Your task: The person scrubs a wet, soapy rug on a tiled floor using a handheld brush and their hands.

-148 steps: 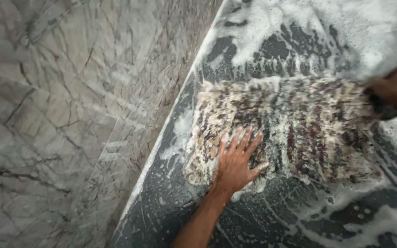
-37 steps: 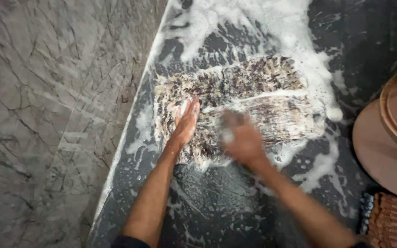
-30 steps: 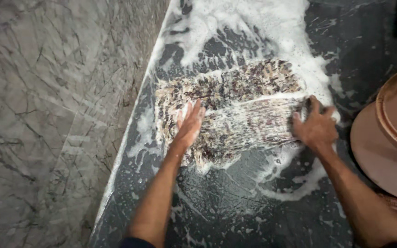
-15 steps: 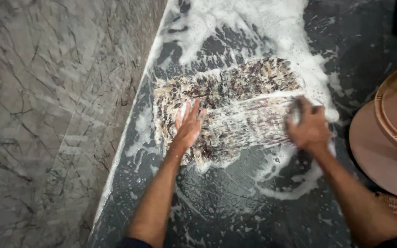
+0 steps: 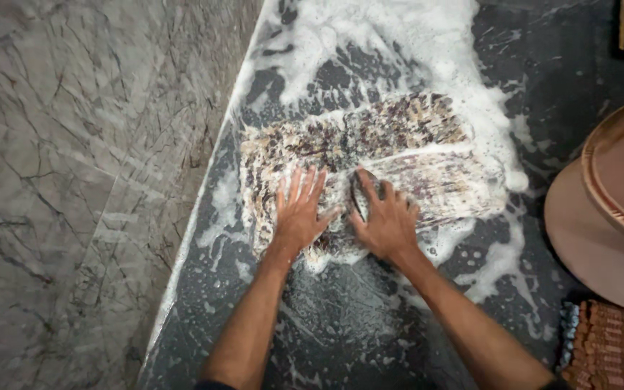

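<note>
Scrubbing step: the soapy mat (image 5: pixel 370 166) lies on the wet dark floor (image 5: pixel 341 325), pinned by the flat, spread left hand (image 5: pixel 299 213); a brush (image 5: pixel 359 193) is gripped by the right hand (image 5: pixel 386 220). Another stroke across the mat seems called for.

Light was dim and flat, shadows soft. Wet sheen glinted on the dark floor (image 5: pixel 341 318) and marble wall (image 5: pixel 74 180). White foam (image 5: pixel 413 36) nearly blew out up top. Focus stayed fairly sharp; edges softened slightly.

One soapy mottled mat (image 5: pixel 370 155) lies at centre frame, two hands press on it, one brown tub (image 5: pixel 608 217) at right, one woven mat (image 5: pixel 608 347) lower right.
</note>
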